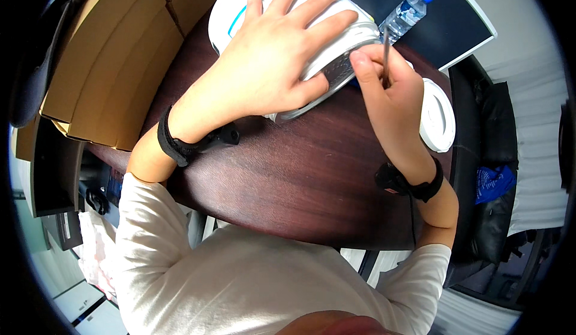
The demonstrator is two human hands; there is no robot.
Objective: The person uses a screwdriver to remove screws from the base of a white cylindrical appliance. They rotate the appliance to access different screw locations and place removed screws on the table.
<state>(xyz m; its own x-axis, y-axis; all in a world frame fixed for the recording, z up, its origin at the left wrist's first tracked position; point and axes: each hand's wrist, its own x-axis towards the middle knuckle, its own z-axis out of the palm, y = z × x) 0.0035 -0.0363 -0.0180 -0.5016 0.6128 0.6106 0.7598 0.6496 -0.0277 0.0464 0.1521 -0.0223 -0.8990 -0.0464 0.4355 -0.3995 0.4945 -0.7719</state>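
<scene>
A white rounded appliance (354, 38) with a grey, dotted underside lies tilted on its side on the dark wood table. My left hand (282, 50) lies across its white side with the fingers spread, the thumb resting by the lower rim. Close to the right end of that rim, my right hand (390, 83) is closed in a pinch. A thin, dark metal tool (386, 56) sticks up from between its fingers; its exact kind is not clear. Partly behind my right wrist, a white round lid (438, 116) rests at the table's right side.
A water bottle (405, 17) with a blue cap lies beyond the appliance, in front of a dark panel (456, 17) with a white edge. Tall cardboard boxes (114, 65) line the left side. The table's curved front edge (300, 239) runs close to my body.
</scene>
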